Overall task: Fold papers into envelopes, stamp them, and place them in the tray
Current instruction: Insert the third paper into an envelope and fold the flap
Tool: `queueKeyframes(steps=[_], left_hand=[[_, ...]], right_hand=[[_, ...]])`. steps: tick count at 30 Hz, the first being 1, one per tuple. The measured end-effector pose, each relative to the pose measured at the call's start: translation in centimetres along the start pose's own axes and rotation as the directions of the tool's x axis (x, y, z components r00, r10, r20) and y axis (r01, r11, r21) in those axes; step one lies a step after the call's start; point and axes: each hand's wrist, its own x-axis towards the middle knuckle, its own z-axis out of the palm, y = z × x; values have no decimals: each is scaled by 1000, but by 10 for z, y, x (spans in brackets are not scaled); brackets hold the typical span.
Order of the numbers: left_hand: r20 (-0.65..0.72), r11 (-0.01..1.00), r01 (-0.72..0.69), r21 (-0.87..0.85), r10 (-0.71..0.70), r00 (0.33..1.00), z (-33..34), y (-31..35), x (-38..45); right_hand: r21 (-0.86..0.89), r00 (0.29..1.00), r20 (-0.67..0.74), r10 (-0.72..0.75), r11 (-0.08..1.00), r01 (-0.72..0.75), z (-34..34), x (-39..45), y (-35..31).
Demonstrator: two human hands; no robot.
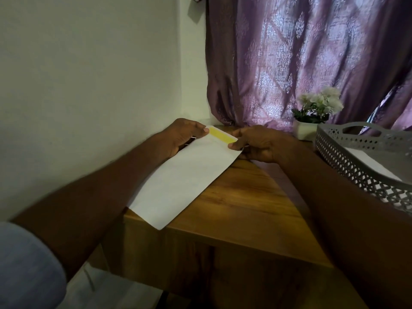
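Note:
A long white envelope (182, 177) lies slanted over the left corner of the wooden table (245, 208), its near end past the table edge. A yellow strip (219, 134) runs along its far flap. My left hand (180, 137) pinches the far left corner of the envelope. My right hand (258, 143) pinches the far right corner, next to the yellow strip. A grey perforated tray (347, 161) with handles stands on the right of the table, with white paper (370, 163) lying inside it.
A small white pot of pale flowers (312, 117) stands at the back of the table, just left of the tray. A purple curtain (301, 59) hangs behind. A white wall (89, 85) closes the left side. Something white lies on the floor (107, 291).

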Motion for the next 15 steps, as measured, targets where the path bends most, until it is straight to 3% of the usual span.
queueKeyframes(steps=[7,15], left_hand=[[45,1000,15,17,-16,999,-4,2,-1],[71,983,166,-81,-160,985,-1,8,-7]], right_hand=[[-7,997,71,28,1000,-27,-7,3,0],[4,998,48,33,999,-33,-2,-10,-5]])
